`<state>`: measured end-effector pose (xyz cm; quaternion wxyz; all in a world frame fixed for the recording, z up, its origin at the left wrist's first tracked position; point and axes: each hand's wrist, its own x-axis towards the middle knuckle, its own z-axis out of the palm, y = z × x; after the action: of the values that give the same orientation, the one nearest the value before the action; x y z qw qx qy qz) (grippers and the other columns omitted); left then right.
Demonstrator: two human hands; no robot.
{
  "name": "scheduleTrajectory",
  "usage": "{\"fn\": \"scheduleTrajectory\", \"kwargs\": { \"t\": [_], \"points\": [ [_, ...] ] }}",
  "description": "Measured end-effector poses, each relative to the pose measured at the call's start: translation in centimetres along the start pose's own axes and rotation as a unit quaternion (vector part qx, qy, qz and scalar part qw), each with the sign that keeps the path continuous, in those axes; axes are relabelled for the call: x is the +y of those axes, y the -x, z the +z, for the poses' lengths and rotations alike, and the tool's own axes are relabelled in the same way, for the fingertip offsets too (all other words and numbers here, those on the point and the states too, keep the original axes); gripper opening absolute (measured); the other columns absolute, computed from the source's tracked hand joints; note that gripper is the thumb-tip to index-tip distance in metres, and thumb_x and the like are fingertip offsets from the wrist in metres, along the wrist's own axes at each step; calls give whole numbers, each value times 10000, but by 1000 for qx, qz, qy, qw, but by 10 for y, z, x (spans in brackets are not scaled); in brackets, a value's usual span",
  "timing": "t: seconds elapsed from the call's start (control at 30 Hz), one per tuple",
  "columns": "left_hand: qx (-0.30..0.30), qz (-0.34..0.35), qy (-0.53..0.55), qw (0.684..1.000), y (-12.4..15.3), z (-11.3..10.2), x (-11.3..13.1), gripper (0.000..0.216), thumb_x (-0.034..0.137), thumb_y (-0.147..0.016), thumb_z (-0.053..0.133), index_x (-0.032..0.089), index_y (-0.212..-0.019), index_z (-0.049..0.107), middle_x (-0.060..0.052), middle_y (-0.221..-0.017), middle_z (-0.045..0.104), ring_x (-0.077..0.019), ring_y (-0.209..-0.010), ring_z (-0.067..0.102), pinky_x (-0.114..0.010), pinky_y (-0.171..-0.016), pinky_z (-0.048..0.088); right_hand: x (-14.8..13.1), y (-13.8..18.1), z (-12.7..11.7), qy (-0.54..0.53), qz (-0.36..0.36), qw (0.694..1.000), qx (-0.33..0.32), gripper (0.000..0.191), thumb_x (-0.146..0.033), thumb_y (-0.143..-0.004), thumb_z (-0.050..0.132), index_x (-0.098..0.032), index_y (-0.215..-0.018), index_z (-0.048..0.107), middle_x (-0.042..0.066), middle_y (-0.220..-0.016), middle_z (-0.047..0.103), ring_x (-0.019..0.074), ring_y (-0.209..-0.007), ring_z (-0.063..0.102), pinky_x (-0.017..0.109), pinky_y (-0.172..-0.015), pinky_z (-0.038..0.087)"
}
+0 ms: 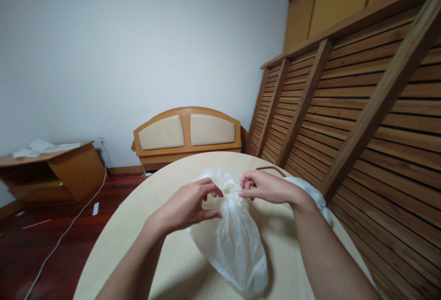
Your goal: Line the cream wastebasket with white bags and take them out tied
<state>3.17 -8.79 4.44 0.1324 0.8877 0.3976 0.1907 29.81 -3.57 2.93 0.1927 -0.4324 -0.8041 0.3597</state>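
A translucent white plastic bag (243, 249) lies on the round table, gathered into a narrow neck with its loose mouth flared at the far side. My left hand (193, 201) is beside the neck on the left, thumb and fingers apart and curved toward it. On the right of the neck, my right hand (263, 186) is closed in a pinch, its fingertips against the gathered plastic. A thin, pale band (245, 183) shows at those fingers; its full shape is hidden. What the bag holds, if anything, cannot be made out.
Behind my right forearm, another white bag (310, 194) and a brown, rod-like thing (272, 168) lie on the pale round table (138, 226). Wooden slatted panels (344, 107) lean close on the right. A headboard (188, 130), a low desk (76, 171) and a floor cable (74, 219) are beyond.
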Motion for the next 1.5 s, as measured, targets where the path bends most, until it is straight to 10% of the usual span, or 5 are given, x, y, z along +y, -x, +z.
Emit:
{"fn": "scheduleTrajectory", "kwargs": {
  "t": [0.6, 0.8, 1.0, 1.27, 1.5],
  "points": [
    [-30, -22, 137, 990, 9, -11, 7, 182, 277, -873, 676, 214, -1043, 691, 6, -833, 701, -109, -662, 571, -202, -589, 440, 28, -21, -12, 53, -10, 946, 321, 133, -258, -916, 558, -191, -950, 667, 50, -859, 719, 168, -688, 662, 274, -652, 493],
    [-100, 18, 181, 978, 7, -11, 21, 161, 283, -898, 668, 202, -1032, 703, -8, -852, 750, -112, -687, 608, -198, -606, 447, 31, -24, -7, 113, -34, 953, 279, 158, -238, -921, 552, -191, -1008, 675, 66, -997, 741, 192, -849, 682, 293, -763, 482],
    [102, -5, 8, 995, 0, -9, -5, 176, 325, -939, 602, 225, -1046, 699, -65, -1091, 699, -190, -922, 642, -272, -740, 497, -4, -8, -3, 179, -25, 951, 250, 189, -314, -937, 570, -186, -926, 707, 82, -989, 736, 218, -877, 678, 324, -795, 482],
    [122, -145, -98, 977, -9, 2, -24, 278, 434, -943, 559, 230, -1081, 687, -68, -1094, 708, -213, -828, 673, -297, -692, 447, -37, 12, 12, 140, -109, 984, 27, 493, -455, -704, 864, -228, -1123, 739, 70, -1158, 735, 289, -1133, 626, 383, -1009, 439],
    [122, -214, -93, 965, -14, -3, -31, 181, 325, -928, 541, 223, -916, 690, -51, -923, 754, -215, -809, 681, -274, -643, 398, -44, 13, 10, 135, -136, 979, 66, 112, -226, -850, 686, -225, -919, 775, 46, -963, 773, 227, -936, 687, 311, -863, 485]
  ]
}}
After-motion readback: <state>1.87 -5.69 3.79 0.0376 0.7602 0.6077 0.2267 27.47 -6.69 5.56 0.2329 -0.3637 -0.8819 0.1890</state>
